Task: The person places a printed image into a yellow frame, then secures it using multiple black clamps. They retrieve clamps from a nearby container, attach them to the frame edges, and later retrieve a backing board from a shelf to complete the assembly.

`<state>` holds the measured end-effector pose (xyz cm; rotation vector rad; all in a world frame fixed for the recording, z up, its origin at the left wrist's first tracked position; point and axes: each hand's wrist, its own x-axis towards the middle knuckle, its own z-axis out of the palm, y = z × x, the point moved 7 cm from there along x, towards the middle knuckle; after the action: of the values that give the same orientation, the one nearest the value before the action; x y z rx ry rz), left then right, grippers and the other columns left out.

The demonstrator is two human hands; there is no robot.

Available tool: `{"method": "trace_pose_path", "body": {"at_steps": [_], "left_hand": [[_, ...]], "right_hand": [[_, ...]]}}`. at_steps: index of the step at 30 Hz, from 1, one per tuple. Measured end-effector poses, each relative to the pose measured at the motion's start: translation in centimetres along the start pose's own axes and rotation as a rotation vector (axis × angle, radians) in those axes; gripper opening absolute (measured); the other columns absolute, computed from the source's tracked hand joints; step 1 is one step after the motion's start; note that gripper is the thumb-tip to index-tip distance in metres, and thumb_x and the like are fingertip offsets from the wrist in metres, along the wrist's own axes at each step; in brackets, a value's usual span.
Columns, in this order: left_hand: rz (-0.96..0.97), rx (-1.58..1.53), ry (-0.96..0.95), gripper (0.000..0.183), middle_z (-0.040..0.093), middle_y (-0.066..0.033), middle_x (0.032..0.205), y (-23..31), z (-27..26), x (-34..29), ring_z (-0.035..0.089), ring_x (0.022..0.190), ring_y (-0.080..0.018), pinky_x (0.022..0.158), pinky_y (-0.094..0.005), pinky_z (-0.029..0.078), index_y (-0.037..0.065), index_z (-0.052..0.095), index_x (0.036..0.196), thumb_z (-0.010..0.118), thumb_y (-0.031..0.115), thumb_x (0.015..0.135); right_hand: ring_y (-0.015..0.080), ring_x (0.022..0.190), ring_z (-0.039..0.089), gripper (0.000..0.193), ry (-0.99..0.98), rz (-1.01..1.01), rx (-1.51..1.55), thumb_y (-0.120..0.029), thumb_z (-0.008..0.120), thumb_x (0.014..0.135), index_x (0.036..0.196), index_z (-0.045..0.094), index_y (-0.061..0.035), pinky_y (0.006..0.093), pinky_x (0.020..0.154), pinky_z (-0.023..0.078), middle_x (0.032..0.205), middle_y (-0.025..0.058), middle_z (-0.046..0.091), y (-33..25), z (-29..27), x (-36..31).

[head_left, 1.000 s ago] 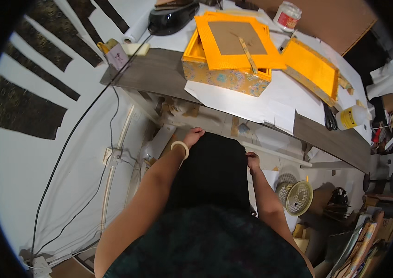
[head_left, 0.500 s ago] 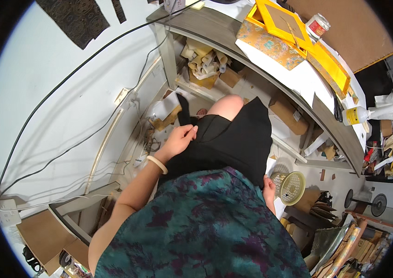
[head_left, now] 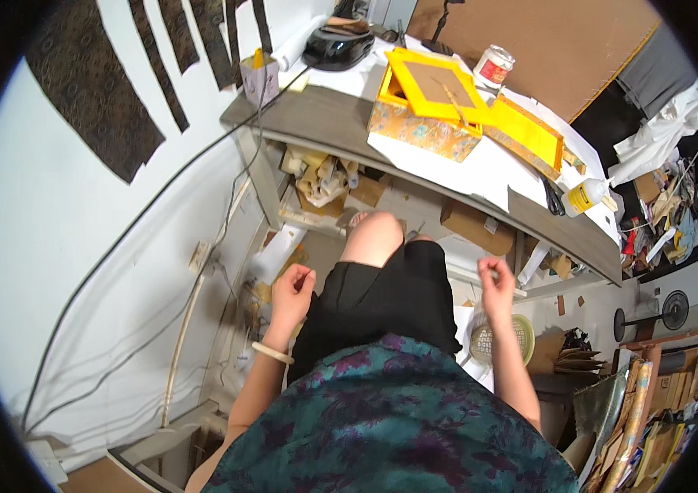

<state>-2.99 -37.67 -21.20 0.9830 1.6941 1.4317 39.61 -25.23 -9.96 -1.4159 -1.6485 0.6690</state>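
Note:
Both of my hands hang in the air beside my lap, short of the worktable's front edge. My left hand (head_left: 293, 296), with a pale bangle (head_left: 272, 353) below it, is loosely closed near the left side of my black shorts (head_left: 374, 300). Off to the right, above a pale green mesh basket (head_left: 523, 335), my right hand (head_left: 495, 286) has its fingers curled in. Nothing shows in either hand. On the worktable (head_left: 324, 115) stands a floral-patterned box (head_left: 423, 135), with a yellow frame-like panel (head_left: 435, 86) tilted on top. A yellow tray (head_left: 526, 135) lies next to it.
A white jar (head_left: 494, 66) and a bottle with a yellow label (head_left: 586, 197) stand on the table. A black cable (head_left: 139, 185) runs across the left wall to the tabletop. Rolled material (head_left: 324, 177) and a cardboard box (head_left: 478, 226) are underneath. A dumbbell-shaped object (head_left: 649, 316) lies right.
My left hand has let go of a black cloth strip by my lap and moved left. My right hand has risen forward from my right side. My view has tilted up toward the table.

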Motion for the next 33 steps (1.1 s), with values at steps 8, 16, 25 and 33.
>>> {"method": "trace_pose_path", "body": {"at_steps": [8, 16, 25, 33], "left_hand": [[0.268, -0.223, -0.033, 0.01, 0.066, -0.0011, 0.086, 15.6, 3.6, 11.8, 0.059, 0.078, -0.0058, 0.072, -0.0221, 0.048, 0.0, 0.06, 0.101, 0.062, 0.01, 0.099], [0.383, 0.058, 0.005, 0.027, 0.07, -0.0117, 0.094, 23.6, 10.4, 26.9, 0.064, 0.085, -0.0154, 0.079, -0.0299, 0.052, -0.003, 0.06, 0.109, 0.065, 0.02, 0.096], [0.507, -0.015, 0.017, 0.022, 0.063, -0.0066, 0.104, 25.0, 12.6, 24.1, 0.059, 0.099, -0.0129, 0.089, -0.0279, 0.049, -0.001, 0.062, 0.114, 0.065, 0.014, 0.097], [0.587, -0.129, -0.161, 0.019, 0.064, -0.0094, 0.112, 30.4, 23.0, 12.7, 0.06, 0.099, -0.0159, 0.093, -0.0291, 0.047, -0.003, 0.06, 0.116, 0.059, 0.006, 0.1]], "right_hand": [[0.0221, 0.109, 0.063, 0.06, -0.022, 0.334, 0.268, -0.049, 0.065, 0.093, 0.127, 0.054, -0.0008, 0.0348, 0.088, 0.055, 0.121, 0.0122, 0.06, -6.2, -0.7, 28.8], [0.0068, 0.058, 0.054, 0.021, -0.263, 0.404, 0.627, -0.026, 0.07, 0.096, 0.098, 0.067, -0.0059, 0.0209, 0.056, 0.047, 0.08, 0.0003, 0.067, -4.0, 4.7, 33.8], [0.0072, 0.062, 0.055, 0.02, 0.215, 0.222, 0.753, -0.022, 0.062, 0.1, 0.105, 0.066, -0.0034, 0.021, 0.054, 0.046, 0.089, 0.002, 0.067, 2.2, -11.1, 31.4], [0.0193, 0.06, 0.071, 0.039, 0.47, 0.371, 0.313, -0.032, 0.073, 0.091, 0.094, 0.067, 0.0068, 0.0319, 0.058, 0.058, 0.072, 0.0126, 0.071, 7.4, -14.9, 26.8]]}}
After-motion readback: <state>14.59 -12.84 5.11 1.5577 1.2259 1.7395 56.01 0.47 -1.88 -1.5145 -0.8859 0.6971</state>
